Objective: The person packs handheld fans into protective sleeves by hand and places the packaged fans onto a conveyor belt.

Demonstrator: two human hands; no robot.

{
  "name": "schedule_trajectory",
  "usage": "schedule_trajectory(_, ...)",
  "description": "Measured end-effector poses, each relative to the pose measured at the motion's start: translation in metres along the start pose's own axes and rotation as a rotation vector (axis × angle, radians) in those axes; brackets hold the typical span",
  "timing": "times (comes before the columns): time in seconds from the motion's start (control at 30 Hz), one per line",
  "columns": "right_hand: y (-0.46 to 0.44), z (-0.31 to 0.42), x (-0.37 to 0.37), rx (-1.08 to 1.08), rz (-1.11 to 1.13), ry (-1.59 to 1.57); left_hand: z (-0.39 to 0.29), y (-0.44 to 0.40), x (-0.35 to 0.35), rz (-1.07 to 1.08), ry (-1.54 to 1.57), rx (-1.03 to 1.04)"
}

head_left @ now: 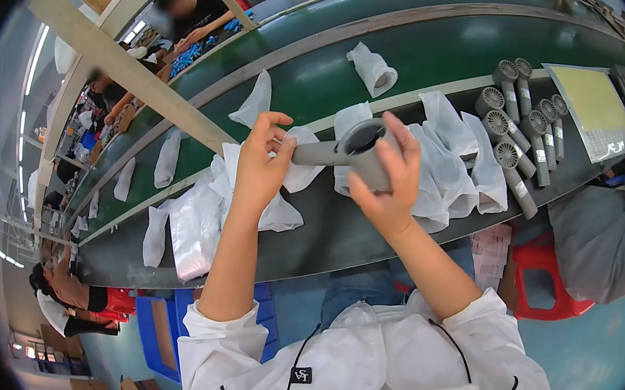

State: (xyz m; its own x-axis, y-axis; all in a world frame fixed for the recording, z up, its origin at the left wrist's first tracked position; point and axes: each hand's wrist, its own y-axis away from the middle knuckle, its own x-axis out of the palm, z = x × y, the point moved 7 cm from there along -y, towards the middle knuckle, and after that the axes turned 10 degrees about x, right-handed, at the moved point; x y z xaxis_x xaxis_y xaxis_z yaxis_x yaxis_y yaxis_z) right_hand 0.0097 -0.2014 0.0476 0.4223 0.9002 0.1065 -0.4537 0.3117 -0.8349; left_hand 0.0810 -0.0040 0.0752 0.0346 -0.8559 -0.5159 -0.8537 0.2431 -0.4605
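Note:
A grey handheld fan [315,153] is held up in front of me over the dark workbench, its handle toward the left and its round head toward the right. The fingers of my left hand [267,156] pinch the end of the handle. My right hand [392,180] grips the round head between thumb and fingers. Behind and beneath my hands lie several white translucent sleeve bags [436,181], some plump. A stack of clear plastic bags [196,228] rests by my left forearm.
Several grey fans [506,151] lie grouped at the right, beside a yellow sheet [585,102]. A green conveyor belt [305,80] carries wrapped pieces [372,70] beyond the bench. A co-worker in grey [607,214] sits at the right, near a red stool [540,276]. A beam [142,74] slants across the left.

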Motion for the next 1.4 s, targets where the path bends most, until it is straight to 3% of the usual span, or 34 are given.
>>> schedule_trajectory(0.1,0.001,0.010,0.000,-0.059,0.127,0.010,-0.017,-0.002,0.011,0.088,0.089,-0.046)
schedule_trajectory(0.17,0.005,0.016,0.013,-0.179,0.353,-0.060,-0.029,-0.005,0.018,0.145,0.208,-0.092)
schedule_trajectory(0.33,-0.012,0.027,0.007,-0.252,0.401,-0.095,-0.020,-0.010,0.023,0.211,0.449,-0.176)
schedule_trajectory(0.43,-0.018,0.027,-0.004,-0.210,0.308,-0.152,-0.014,-0.008,0.020,0.202,0.406,-0.181)
schedule_trajectory(0.5,-0.017,0.023,-0.006,-0.196,0.232,-0.085,-0.012,-0.008,0.017,0.144,0.553,-0.163)
schedule_trajectory(0.7,0.001,0.014,0.018,-0.289,0.331,-0.126,-0.023,0.002,0.030,0.090,0.792,-0.291)
schedule_trajectory(0.77,-0.008,0.003,0.011,-0.190,0.159,0.079,-0.016,0.007,0.023,0.029,0.765,-0.276)
schedule_trajectory(0.83,-0.019,0.003,0.005,-0.128,0.101,0.087,-0.014,0.010,0.018,-0.026,0.738,-0.258)
schedule_trajectory(0.9,-0.017,0.012,0.015,-0.228,0.344,0.037,-0.023,0.012,0.018,-0.099,0.693,-0.194)
schedule_trajectory(1.03,-0.010,0.016,0.029,-0.310,0.573,0.042,-0.039,0.008,0.010,-0.116,0.573,-0.072)
schedule_trajectory(1.13,-0.011,0.015,0.025,-0.300,0.619,0.063,-0.061,0.009,0.013,-0.080,0.338,0.159)
schedule_trajectory(1.2,-0.018,0.024,0.020,-0.307,0.658,0.094,-0.062,0.013,0.013,-0.112,0.319,0.186)
schedule_trajectory(1.27,-0.027,0.033,0.021,-0.145,0.827,0.177,-0.064,0.016,0.014,-0.145,0.307,0.211)
schedule_trajectory(1.3,-0.024,0.033,0.021,-0.141,0.826,0.181,-0.067,0.018,0.014,-0.164,0.221,0.259)
schedule_trajectory(1.37,-0.024,0.006,0.018,0.274,0.755,0.152,-0.075,0.022,0.016,-0.179,0.135,0.306)
schedule_trajectory(1.4,-0.023,0.002,0.019,0.273,0.753,0.154,-0.087,0.026,0.020,-0.147,0.003,0.387)
